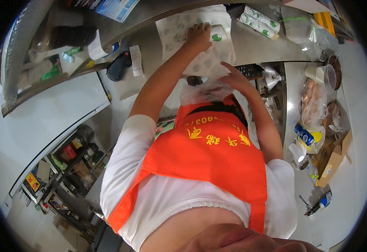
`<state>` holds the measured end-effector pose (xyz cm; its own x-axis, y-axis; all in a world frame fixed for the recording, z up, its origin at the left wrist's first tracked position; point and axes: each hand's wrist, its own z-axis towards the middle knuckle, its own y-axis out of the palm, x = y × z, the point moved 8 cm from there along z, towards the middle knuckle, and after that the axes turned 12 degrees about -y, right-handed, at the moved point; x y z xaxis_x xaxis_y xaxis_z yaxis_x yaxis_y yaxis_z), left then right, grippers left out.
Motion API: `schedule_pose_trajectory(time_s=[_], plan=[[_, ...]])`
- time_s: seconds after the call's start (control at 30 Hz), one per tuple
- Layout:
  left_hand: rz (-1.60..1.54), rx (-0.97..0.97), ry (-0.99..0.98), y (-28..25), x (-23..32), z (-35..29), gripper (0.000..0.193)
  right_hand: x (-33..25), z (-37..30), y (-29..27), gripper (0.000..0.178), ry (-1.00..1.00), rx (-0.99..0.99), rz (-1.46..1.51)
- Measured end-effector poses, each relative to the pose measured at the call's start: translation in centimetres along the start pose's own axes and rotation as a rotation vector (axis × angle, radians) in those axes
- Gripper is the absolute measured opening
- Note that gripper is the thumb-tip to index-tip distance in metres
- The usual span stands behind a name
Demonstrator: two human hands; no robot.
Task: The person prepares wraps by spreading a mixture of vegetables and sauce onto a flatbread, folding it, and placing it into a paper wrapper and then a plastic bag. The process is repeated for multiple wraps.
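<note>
Printed wrapping papers (177, 29) lie in a stack on the metal counter at the far middle. On top of them is a white, roll-like packet with a green mark (218, 36). My left hand (198, 38) grips its left end, fingers bent over it and palm down. Closer to me, at the papers' near right corner, my right hand (234, 78) has its fingers closed at the edge of a crumpled clear plastic bag (204, 91). The bag hangs in front of my orange apron (208, 155). Part of the right fingers is hidden behind the plastic.
Two white-and-green rolls (259, 23) lie right of the papers. A dark cloth-like item (119, 66) and a white slip (136, 61) are on the left. The right-hand counter bears a clear plastic cup (327, 79), a blue can (304, 134) and an open cardboard box (334, 161).
</note>
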<state>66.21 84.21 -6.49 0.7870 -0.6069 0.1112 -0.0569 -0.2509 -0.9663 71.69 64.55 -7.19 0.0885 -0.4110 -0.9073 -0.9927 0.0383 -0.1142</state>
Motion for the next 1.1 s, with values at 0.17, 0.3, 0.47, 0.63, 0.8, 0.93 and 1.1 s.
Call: schedule_pose_trajectory(time_s=[0.17,0.3,0.47,0.63,0.8,0.93,1.1], plan=[[-0.798,-0.275,-0.046,0.6,-0.8,1.3,0.072,-1.0,6.4,1.6,0.060,-0.001,0.243,0.386],[-1.407,-0.027,-0.013,-1.9,-3.2,-2.9,0.080,-3.8,8.3,2.7,0.050,-0.296,0.129,0.362],[-0.966,0.290,-0.130,-10.7,-7.2,-8.0,0.072,-8.4,8.0,0.2,0.033,-0.342,0.298,-0.035],[-1.413,0.565,0.028,-16.0,-11.2,-14.9,0.057,-5.7,8.0,-1.5,0.029,-0.213,0.588,-0.069],[-0.916,0.617,0.194,-10.9,-5.6,-12.5,0.060,-5.9,7.8,-0.9,0.034,-0.209,0.665,-0.115],[-1.130,0.427,0.072,-5.5,-3.8,-8.7,0.068,-5.7,7.2,-0.5,0.040,-0.315,0.701,-0.275],[-0.853,0.285,0.197,-1.8,-2.8,-8.5,0.066,-3.1,6.7,-0.1,0.041,-0.132,0.630,0.275]])
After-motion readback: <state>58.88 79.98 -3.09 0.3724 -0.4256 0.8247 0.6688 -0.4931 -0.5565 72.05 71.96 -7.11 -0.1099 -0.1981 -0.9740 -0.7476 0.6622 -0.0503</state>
